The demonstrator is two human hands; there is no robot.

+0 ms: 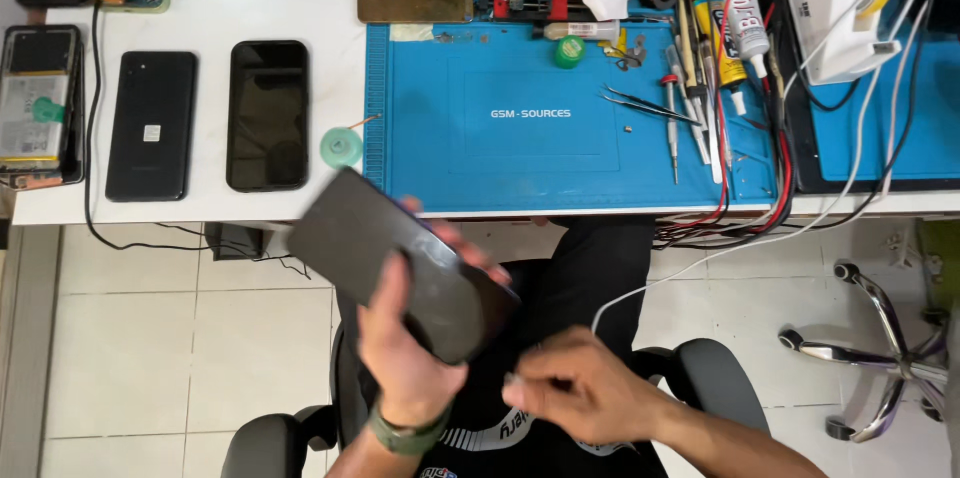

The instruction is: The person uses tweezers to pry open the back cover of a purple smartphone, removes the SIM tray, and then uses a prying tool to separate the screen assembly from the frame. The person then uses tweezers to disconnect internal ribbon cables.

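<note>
Nearest me, my right hand (585,396) pinches something too small to make out; my left hand (405,343) grips the dark phone (400,263) (tilted) just above it.

White workbench (340,18) across the far side of the view — and it's crowded. Far left, an opened phone (40,103) with its insides showing, then a black phone face-down (151,125), then another black phone, screen up (268,115). Just right of that, a small green tape roll (341,148). A blue repair mat (520,128) takes the middle — tweezers (650,106), screwdrivers (672,128) and a glue tube (745,28) along its right side. Red and white cables (800,208) spill over the near edge.
</note>
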